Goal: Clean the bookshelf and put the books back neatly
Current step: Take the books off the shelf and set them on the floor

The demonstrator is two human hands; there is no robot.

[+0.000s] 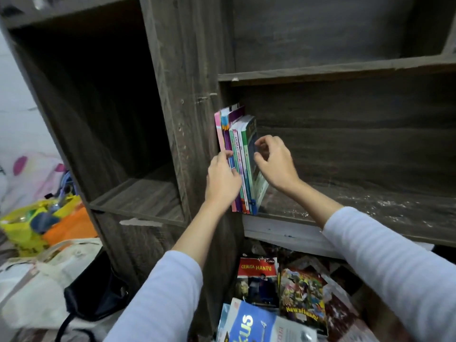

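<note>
A dark wooden bookshelf (182, 99) fills the view. Several thin books (238, 144) stand upright at the left end of its middle-right shelf (345, 208), against the upright panel. My left hand (222, 178) rests flat against the spines on the left side of the row. My right hand (276, 161) has its fingers curled at the cover of the rightmost green and blue book (250, 141), which leans slightly; its thumb and fingers look apart from each other.
Loose books lie in a pile on the floor below, among them a red-titled one (256, 275), a comic (303, 297) and a blue one (249, 322). Bags sit at the left: yellow and orange (49, 223), white (29, 287), black (96, 287). The shelf surface at right is dusty.
</note>
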